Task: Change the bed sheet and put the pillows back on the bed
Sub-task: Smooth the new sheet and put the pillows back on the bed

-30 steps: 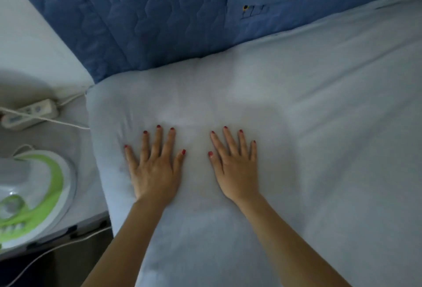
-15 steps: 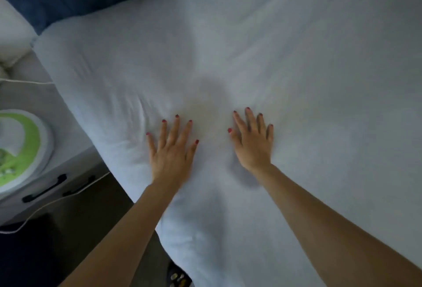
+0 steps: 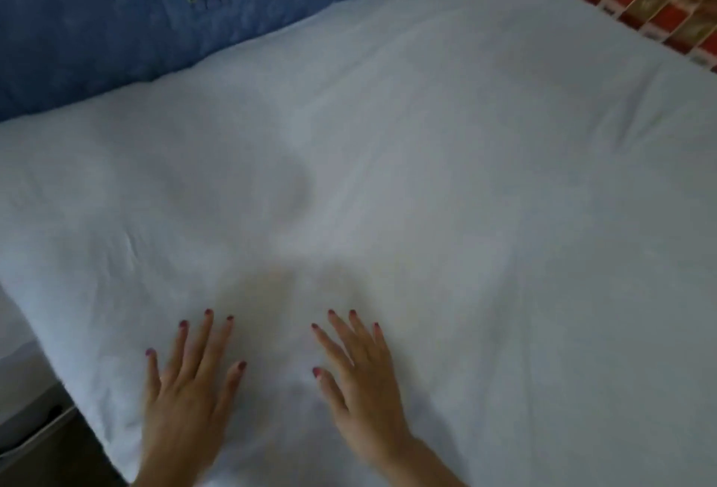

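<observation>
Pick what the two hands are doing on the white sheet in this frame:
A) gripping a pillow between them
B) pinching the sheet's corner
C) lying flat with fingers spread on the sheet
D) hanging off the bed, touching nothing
C: the left hand and right hand both lie palm-down, fingers straight and spread, on the white sheet.

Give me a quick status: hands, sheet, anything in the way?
Both hands open, left hand and right hand flat on the white sheet. Sheet spread, lightly creased. No pillows in view. Nothing obstructing.
</observation>
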